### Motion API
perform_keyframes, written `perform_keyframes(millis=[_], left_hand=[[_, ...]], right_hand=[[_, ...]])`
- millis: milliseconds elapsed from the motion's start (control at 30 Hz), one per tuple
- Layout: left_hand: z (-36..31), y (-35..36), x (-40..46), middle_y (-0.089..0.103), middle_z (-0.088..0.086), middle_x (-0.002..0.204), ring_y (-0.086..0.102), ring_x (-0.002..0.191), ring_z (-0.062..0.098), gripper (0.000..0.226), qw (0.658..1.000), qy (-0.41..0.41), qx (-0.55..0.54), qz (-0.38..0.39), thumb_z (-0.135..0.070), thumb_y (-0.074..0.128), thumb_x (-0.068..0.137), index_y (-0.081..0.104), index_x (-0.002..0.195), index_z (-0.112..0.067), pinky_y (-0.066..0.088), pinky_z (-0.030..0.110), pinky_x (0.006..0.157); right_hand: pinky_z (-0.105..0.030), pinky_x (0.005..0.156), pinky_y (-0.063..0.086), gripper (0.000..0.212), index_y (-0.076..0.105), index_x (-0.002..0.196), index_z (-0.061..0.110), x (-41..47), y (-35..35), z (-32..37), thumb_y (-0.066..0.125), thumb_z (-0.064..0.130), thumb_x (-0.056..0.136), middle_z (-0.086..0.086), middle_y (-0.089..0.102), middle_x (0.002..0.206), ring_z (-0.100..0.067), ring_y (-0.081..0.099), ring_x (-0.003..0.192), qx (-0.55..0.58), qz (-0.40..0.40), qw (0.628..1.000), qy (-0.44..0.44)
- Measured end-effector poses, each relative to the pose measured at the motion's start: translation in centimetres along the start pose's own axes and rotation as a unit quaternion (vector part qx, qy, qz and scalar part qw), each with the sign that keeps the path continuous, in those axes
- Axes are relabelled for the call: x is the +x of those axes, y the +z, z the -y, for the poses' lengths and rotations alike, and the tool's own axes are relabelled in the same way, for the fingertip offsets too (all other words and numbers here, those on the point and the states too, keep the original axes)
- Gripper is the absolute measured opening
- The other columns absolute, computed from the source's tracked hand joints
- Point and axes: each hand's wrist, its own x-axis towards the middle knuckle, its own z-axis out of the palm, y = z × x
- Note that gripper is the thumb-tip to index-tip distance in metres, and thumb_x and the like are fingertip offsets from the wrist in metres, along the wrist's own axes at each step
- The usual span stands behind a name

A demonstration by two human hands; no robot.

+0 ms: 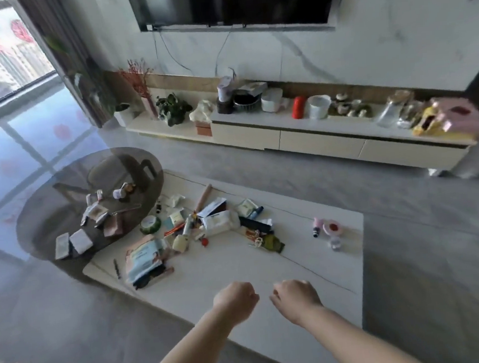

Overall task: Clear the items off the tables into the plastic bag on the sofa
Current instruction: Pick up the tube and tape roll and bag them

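Note:
A white rectangular coffee table (309, 264) carries a scatter of items: a white wipes pack (221, 222), a stack of booklets (146, 258), a green tape roll (150, 225), a wooden rolling pin (204, 196), a small pink bottle (317, 227). A round dark glass table (50, 206) to its left holds several small packets and a little jar (119, 193). My left hand (235, 299) and my right hand (296, 296) hover over the white table's near edge, both curled into loose fists with nothing in them. The plastic bag and sofa are out of view.
A long low TV cabinet (314, 136) along the far wall is crowded with pots, jars, a red cylinder (298, 107) and plants. A television (234, 3) hangs above it. Grey floor surrounds the tables; a window is at the far left.

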Motion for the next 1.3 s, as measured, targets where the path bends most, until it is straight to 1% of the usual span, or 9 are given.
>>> perform_keyframes(millis=[100,233,400,733,967,1033,1100,1133,1300], left_hand=[[-5.8,2.3,0.6,0.063,0.003,0.117,0.061,0.103,0.021,0.036,1.000,0.005,0.002,0.018,-0.038,0.040,0.098,0.060,0.118,-0.017,0.050,0.031,0.083],[-13.4,4.6,1.2,0.059,0.006,0.125,0.057,0.112,0.025,0.036,0.998,0.026,0.044,0.047,-0.033,0.037,0.100,0.057,0.124,-0.015,0.050,0.040,0.092],[-18.6,5.8,2.1,0.062,0.004,0.120,0.060,0.108,0.025,0.038,0.998,0.016,0.030,0.055,-0.040,0.038,0.098,0.060,0.119,-0.017,0.050,0.036,0.085],[-20.5,5.0,9.2,0.063,0.004,0.120,0.062,0.105,0.025,0.035,0.998,0.022,0.005,0.059,-0.037,0.040,0.098,0.061,0.119,-0.018,0.053,0.034,0.087],[-21.0,3.8,15.5,0.063,0.004,0.119,0.061,0.107,0.026,0.035,0.999,0.003,-0.025,0.043,-0.037,0.040,0.098,0.061,0.119,-0.017,0.052,0.033,0.086],[-21.4,3.7,17.9,0.064,0.004,0.117,0.061,0.106,0.025,0.035,0.999,-0.005,-0.035,0.038,-0.037,0.040,0.098,0.061,0.118,-0.017,0.051,0.033,0.084],[-22.0,3.9,20.3,0.065,0.004,0.115,0.061,0.105,0.024,0.033,0.998,-0.019,-0.042,0.035,-0.035,0.041,0.098,0.061,0.116,-0.017,0.051,0.032,0.082],[-22.3,4.0,21.7,0.065,0.003,0.114,0.061,0.105,0.024,0.032,0.998,-0.028,-0.044,0.036,-0.033,0.040,0.098,0.061,0.116,-0.016,0.051,0.032,0.082],[-24.3,5.6,29.3,0.065,0.005,0.115,0.061,0.106,0.026,0.033,0.993,-0.078,-0.056,0.069,-0.032,0.040,0.098,0.061,0.116,-0.015,0.053,0.035,0.086]], right_hand=[[-0.034,0.089,0.042,0.035,0.059,0.111,0.012,-1.3,-0.1,-5.8,0.033,0.032,0.098,-0.011,0.064,0.115,-0.028,0.059,0.106,0.017,0.009,1.000,0.021],[-0.033,0.087,0.041,0.033,0.060,0.106,0.012,-2.8,0.0,-13.5,0.034,0.030,0.097,-0.010,0.065,0.111,-0.028,0.060,0.102,0.046,0.016,0.997,0.060],[-0.033,0.089,0.039,0.030,0.059,0.102,0.012,-3.6,0.0,-19.5,0.035,0.031,0.098,-0.008,0.066,0.107,-0.027,0.060,0.099,0.094,0.026,0.987,0.126],[-0.027,0.079,0.041,0.029,0.061,0.102,0.015,-0.9,-0.4,-24.8,0.039,0.034,0.097,-0.002,0.065,0.109,-0.024,0.060,0.099,0.127,-0.007,0.969,0.210],[-0.027,0.076,0.044,0.026,0.061,0.099,0.017,5.2,-1.0,-26.3,0.041,0.033,0.095,-0.001,0.066,0.107,-0.023,0.061,0.097,0.166,0.009,0.964,0.207],[-0.027,0.069,0.041,0.025,0.058,0.086,0.016,7.8,-1.2,-27.5,0.041,0.032,0.095,-0.003,0.065,0.100,-0.022,0.058,0.088,0.163,0.012,0.967,0.195],[-0.025,0.064,0.034,0.032,0.042,0.064,0.020,10.8,-1.2,-29.0,0.041,0.030,0.095,-0.002,0.056,0.087,-0.020,0.048,0.078,0.168,0.015,0.968,0.185],[-0.024,0.064,0.032,0.037,0.034,0.060,0.022,12.4,-1.0,-29.8,0.041,0.029,0.096,-0.001,0.051,0.084,-0.019,0.045,0.076,0.175,0.026,0.968,0.180],[-0.028,0.064,0.035,0.034,0.035,0.063,0.019,20.8,1.5,-34.5,0.044,0.027,0.094,-0.003,0.049,0.077,-0.020,0.047,0.075,0.214,0.078,0.962,0.154]])
